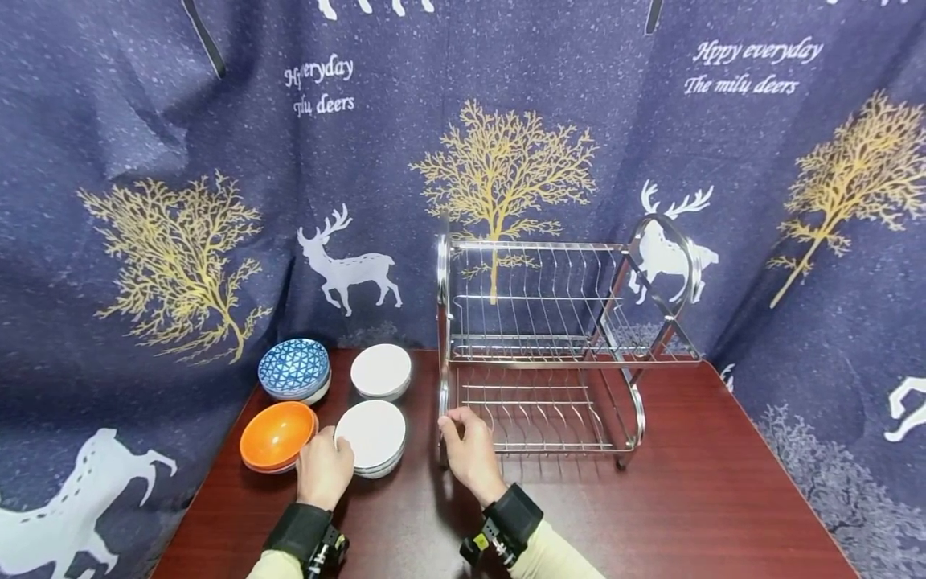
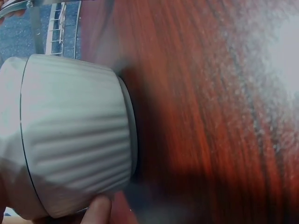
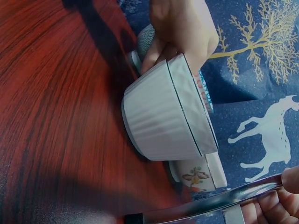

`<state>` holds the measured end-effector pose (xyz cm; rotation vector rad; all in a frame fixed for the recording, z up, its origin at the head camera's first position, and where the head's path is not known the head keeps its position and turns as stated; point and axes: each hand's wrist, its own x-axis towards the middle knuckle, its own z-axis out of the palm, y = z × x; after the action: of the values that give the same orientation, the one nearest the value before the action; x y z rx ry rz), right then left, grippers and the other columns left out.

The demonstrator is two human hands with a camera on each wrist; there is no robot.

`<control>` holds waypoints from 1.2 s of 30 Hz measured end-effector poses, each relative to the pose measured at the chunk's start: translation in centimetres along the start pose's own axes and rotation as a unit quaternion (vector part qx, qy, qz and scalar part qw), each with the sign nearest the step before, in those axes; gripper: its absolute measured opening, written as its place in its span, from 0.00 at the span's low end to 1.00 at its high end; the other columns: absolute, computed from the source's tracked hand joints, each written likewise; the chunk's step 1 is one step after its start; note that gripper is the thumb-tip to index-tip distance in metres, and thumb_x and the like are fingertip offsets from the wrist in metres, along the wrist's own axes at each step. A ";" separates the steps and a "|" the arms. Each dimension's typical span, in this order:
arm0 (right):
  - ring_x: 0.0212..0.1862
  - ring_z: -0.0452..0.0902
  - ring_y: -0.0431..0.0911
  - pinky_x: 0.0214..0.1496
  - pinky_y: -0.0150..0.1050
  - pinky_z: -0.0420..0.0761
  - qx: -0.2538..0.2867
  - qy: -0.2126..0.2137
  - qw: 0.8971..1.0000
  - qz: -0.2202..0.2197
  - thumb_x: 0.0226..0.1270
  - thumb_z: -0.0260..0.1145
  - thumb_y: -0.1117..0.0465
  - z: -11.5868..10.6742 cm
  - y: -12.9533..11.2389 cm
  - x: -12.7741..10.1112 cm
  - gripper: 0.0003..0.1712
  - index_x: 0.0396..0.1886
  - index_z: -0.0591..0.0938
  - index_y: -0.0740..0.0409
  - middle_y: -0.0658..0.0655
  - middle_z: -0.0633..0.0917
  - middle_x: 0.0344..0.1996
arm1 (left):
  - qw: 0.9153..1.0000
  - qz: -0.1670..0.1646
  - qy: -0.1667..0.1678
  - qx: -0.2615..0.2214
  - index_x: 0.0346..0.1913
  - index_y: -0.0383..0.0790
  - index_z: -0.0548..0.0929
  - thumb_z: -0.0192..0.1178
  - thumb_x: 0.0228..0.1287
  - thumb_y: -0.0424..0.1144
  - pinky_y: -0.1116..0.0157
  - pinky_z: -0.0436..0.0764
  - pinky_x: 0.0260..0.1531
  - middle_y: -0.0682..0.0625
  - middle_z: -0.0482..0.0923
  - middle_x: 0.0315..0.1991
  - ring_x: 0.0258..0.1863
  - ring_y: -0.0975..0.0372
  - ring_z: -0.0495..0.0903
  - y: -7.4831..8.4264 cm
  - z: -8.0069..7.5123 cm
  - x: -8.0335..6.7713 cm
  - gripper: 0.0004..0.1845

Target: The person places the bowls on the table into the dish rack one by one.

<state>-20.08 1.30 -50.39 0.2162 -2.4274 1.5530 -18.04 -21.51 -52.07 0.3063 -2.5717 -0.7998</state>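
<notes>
My left hand (image 1: 325, 472) pinches the left rim of a stack of white fluted bowls (image 1: 370, 436), thumb at the rim and fingers against the outer wall. In the left wrist view, a fingertip (image 2: 99, 209) touches the ribbed side of the lower bowl (image 2: 77, 126). The right wrist view shows two nested bowls (image 3: 159, 116) standing close to the tabletop. My right hand (image 1: 473, 457) grips the front left upright of a two-tier metal dish rack (image 1: 443, 338), its fingers curled round the tube (image 3: 229, 198).
An orange bowl (image 1: 278, 434) tops a stack left of my left hand. Behind it stands a blue-patterned bowl (image 1: 292, 368) on another bowl. A further white bowl (image 1: 380, 371) sits at the back. The dark red table (image 1: 694, 498) meets a printed blue curtain (image 1: 362, 177).
</notes>
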 end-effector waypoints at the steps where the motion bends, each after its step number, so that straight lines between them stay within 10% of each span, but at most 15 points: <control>1: 0.29 0.74 0.38 0.35 0.33 0.75 0.001 -0.001 1.000 0.000 0.68 0.62 0.58 0.0 0.0 0.0 0.06 0.36 0.82 0.55 0.46 0.81 0.25 | 1.000 0.000 0.001 0.002 0.34 0.25 0.79 0.52 0.60 0.30 0.40 0.71 0.36 0.27 0.79 0.32 0.32 0.32 0.76 0.0 0.0 0.0 0.09; 36: 0.29 0.74 0.38 0.34 0.34 0.74 -0.012 0.011 1.000 -0.027 0.67 0.62 0.59 0.0 0.2 -0.1 0.05 0.34 0.82 0.54 0.46 0.81 0.26 | 0.994 0.089 0.053 0.027 0.36 0.25 0.78 0.54 0.65 0.30 0.40 0.74 0.26 0.27 0.78 0.25 0.23 0.34 0.76 1.6 -1.1 0.9 0.08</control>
<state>-20.06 1.37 -50.63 0.2568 -2.4017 1.4960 -18.49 -21.09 -50.04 0.1282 -2.4823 -0.6319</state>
